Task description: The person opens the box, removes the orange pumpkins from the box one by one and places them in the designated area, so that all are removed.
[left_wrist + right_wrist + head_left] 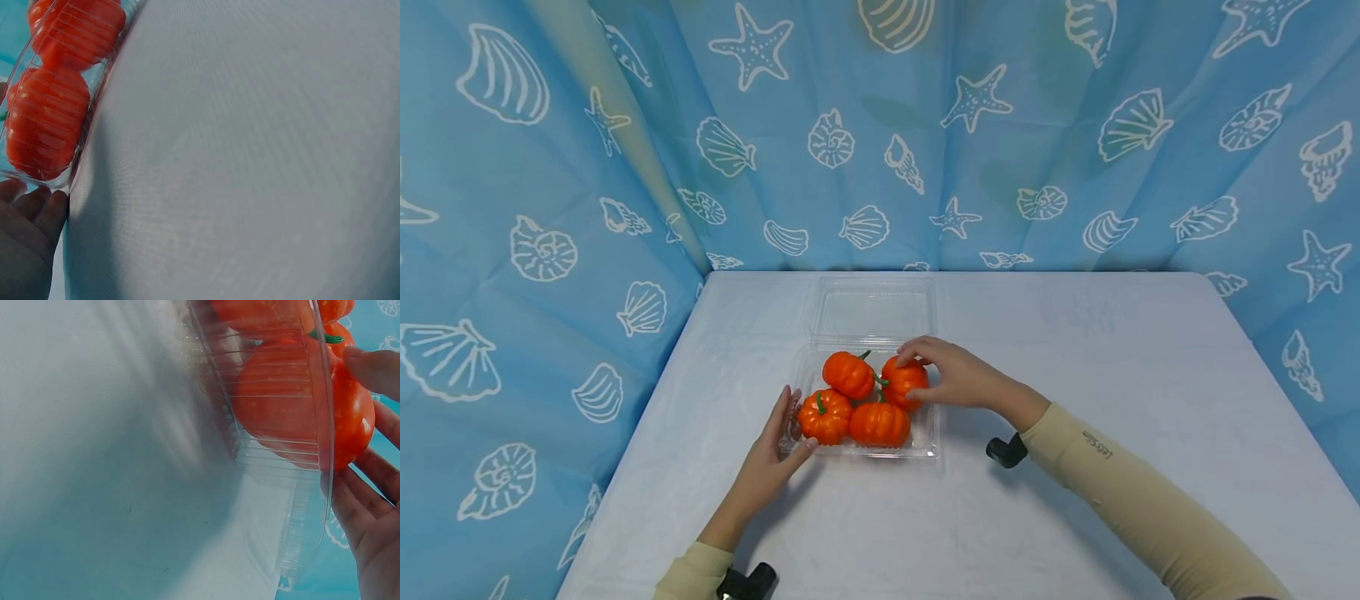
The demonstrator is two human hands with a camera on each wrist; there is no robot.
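Note:
A clear plastic clamshell box (923, 446) lies on the table and holds several small orange pumpkins with green stems. My right hand (951, 375) reaches over the box's right wall and grips the back right pumpkin (904, 385), its thumb and fingers on opposite sides. In the right wrist view that pumpkin (353, 419) sits partly above the box rim. My left hand (771, 458) rests against the box's left side, fingers along the wall and thumb near the front corner, beside the front left pumpkin (826, 421). The left wrist view shows its fingertips at the box's end.
The box's lid (874, 308) is folded back flat behind it. A white cloth covers the table (1112, 358). Blue curtains (865, 108) with shell and starfish prints hang behind and at the sides. Two more pumpkins, back left (847, 375) and front right (880, 427), lie in the box.

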